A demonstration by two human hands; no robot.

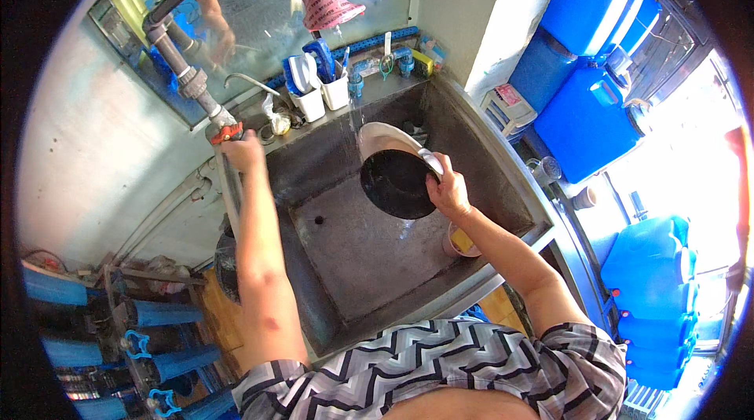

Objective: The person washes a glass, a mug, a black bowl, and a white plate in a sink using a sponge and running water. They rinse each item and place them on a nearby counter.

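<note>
The right hand (449, 188) grips a dark round pan (397, 183) by its right rim, fingers closed over the edge, holding it tilted above the grey sink (345, 255). A pale plate (385, 137) sits just behind the pan and seems to touch it; whether the same hand carries it cannot be told. A thin stream of water (353, 110) falls from the cloth-wrapped spout (326, 3) overhead and lands near the pan's upper left edge. The left hand (243, 151) is closed on the red valve handle (226, 133) of the grey pipe (184, 74) at the sink's back left corner.

Risks noted:
- The pan is held on one side only, with wet fingers. A slip would likely drop it onto the sink floor, and the plate behind could chip or break.
- The pan's tilt may deflect water toward the person's chevron shirt (440, 365) or over the front rim.
- Opening the valve too far would probably strengthen the stream, adding splash and load on that one-sided grip.
- White cups holding brushes (322, 86) stand on the counter at the back rim, near the left forearm; a careless sweep could tip them into the sink.
- A small pink cup (459, 241) stands below the right wrist, in the path of a falling pan.
</note>
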